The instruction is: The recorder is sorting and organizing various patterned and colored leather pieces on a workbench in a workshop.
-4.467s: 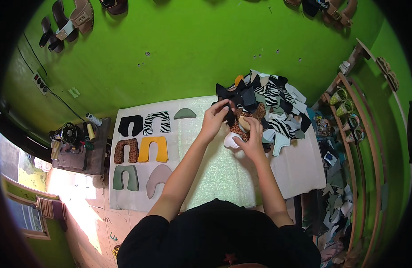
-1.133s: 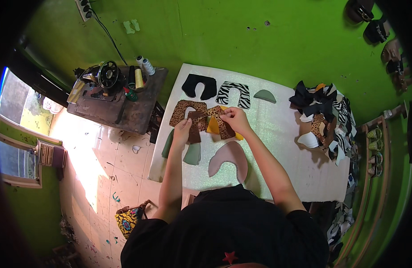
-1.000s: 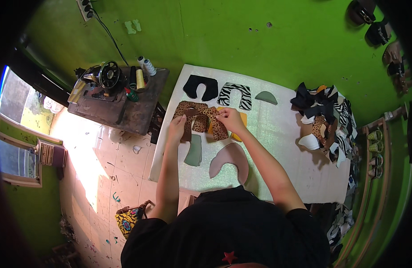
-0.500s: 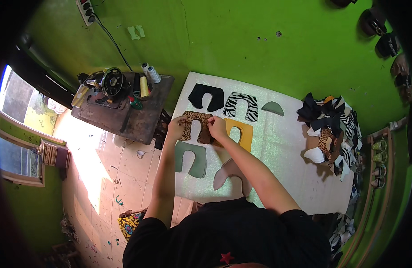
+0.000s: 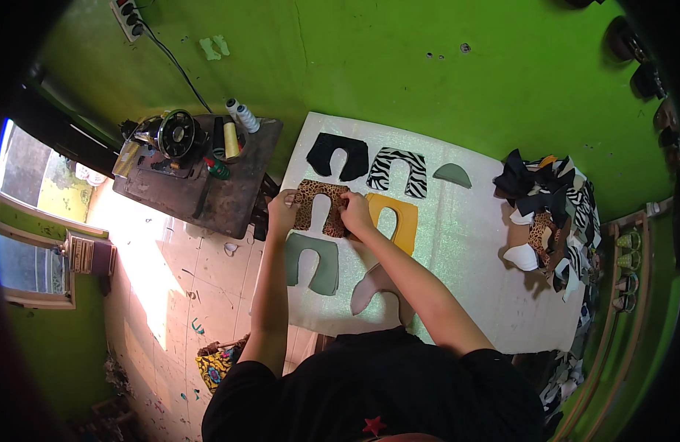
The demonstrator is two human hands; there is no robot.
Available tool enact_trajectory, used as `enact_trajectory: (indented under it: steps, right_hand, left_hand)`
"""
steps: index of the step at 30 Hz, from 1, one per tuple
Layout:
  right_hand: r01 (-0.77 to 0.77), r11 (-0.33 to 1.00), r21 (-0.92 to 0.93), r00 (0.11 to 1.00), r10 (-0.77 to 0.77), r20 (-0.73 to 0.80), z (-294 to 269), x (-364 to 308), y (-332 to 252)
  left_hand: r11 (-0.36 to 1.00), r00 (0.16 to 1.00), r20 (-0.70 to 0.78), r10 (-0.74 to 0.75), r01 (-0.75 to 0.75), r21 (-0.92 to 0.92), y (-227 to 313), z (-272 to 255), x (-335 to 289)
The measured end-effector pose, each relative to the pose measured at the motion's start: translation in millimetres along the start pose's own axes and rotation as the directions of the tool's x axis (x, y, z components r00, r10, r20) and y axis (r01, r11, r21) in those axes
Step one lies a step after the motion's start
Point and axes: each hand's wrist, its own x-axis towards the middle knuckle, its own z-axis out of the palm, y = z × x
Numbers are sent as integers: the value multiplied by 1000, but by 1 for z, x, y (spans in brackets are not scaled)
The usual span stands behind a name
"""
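Observation:
Between my hands is a leopard-print U-shaped cut piece [image 5: 304,210] on the white tabletop. The fingers of my left hand [image 5: 283,209] pinch its left edge, and my right hand [image 5: 356,212] grips its right edge. Just beyond lie a black U-shaped piece [image 5: 321,151] and a zebra-print one [image 5: 396,157]. A stack of yellow U-shaped pieces [image 5: 405,221] sits to the right, partly behind my right forearm. Nearer to me are grey-green U-shaped pieces [image 5: 326,272] and a grey-brown curved piece [image 5: 371,285], the latter partly covered by my right arm.
A grey-green half-round piece [image 5: 452,175] rests at the back of the table [image 5: 487,295]. Mixed scraps [image 5: 546,214] are heaped on its right side. A sewing machine [image 5: 176,134] with thread cones [image 5: 247,118] stands on a dark table at left. Racks hold shoes [image 5: 629,261] at right.
The leopard-print piece now shows its spotted print on the right leg too, which looked plain brown before. Both hands stay at its edges; the whole view has shifted slightly.

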Motion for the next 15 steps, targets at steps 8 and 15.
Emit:
enact_trajectory:
  steps: [8, 15]
  right_hand:
    - [26, 992, -125, 990, -9, 139, 1, -4, -3]
    - [167, 862, -479, 978, -83, 191, -7, -16, -23]
  left_hand:
    - [972, 995, -23, 92, -85, 219, -6, 3, -7]
    - [815, 937, 94, 338, -341, 468, 11, 27, -19]
